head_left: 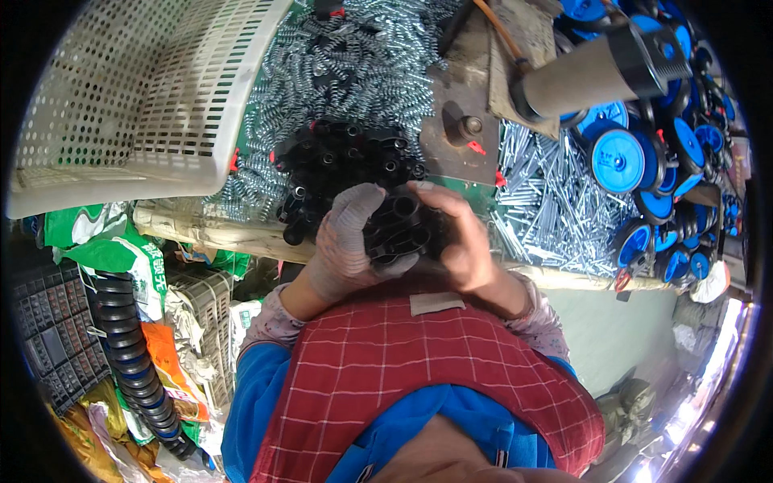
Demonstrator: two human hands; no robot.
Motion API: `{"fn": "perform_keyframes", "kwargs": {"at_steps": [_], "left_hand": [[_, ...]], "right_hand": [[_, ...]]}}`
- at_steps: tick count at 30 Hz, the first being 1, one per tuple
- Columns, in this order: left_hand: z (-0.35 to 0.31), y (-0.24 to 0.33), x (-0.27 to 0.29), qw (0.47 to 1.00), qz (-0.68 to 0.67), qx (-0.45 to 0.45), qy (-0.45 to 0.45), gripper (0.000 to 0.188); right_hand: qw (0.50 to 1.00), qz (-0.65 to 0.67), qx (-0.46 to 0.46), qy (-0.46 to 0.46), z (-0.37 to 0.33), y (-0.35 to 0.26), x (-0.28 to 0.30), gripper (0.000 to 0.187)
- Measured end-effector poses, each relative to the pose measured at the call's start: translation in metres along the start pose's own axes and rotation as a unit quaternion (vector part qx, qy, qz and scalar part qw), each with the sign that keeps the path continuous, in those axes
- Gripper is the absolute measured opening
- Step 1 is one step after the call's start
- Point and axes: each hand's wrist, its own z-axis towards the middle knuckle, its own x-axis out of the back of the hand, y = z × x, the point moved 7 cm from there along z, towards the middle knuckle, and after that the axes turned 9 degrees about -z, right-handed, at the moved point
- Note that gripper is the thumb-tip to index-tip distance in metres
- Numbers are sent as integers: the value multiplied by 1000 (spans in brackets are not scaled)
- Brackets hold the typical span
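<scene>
Tabletop (193, 229), head view: loose metal springs (362, 68) cover the far middle, a perforated white crate (181, 92) stands at the left, and metal pins (555, 213) lie at the right beside blue-centred wheels (617, 161). Both hands are partly closed, the gloved left hand (345, 233) and bare right hand (469, 241) cupping black parts (398, 233) between them, count indeterminable, at the near edge, just before a pile of similar black pieces (342, 165).
</scene>
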Motion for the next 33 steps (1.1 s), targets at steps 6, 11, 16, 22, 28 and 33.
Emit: {"fn": "perform_keyframes", "kwargs": {"at_steps": [6, 11, 16, 22, 28, 33], "left_hand": [[-13, -8, 31, 998, -17, 38, -57, 90], [-13, -14, 38, 996, -18, 48, -67, 91], [-11, -17, 45, 997, -15, 51, -49, 90], [-17, -22, 39, 992, -21, 91, -81, 95], [-10, -26, 32, 987, 31, 143, -61, 90], [6, -17, 18, 991, 56, 118, -43, 83]], "right_hand": [[934, -358, 14, -1, 96, 28, 18, 16], [909, -415, 45, -4, 151, 69, 3, 12], [868, -486, 23, -98, 159, 86, -10, 22], [829, -541, 59, -128, 146, 91, -13, 23], [970, 28, -240, -19, 116, 96, 19, 25], [945, 237, -219, -57, 78, 55, 10, 27]]}}
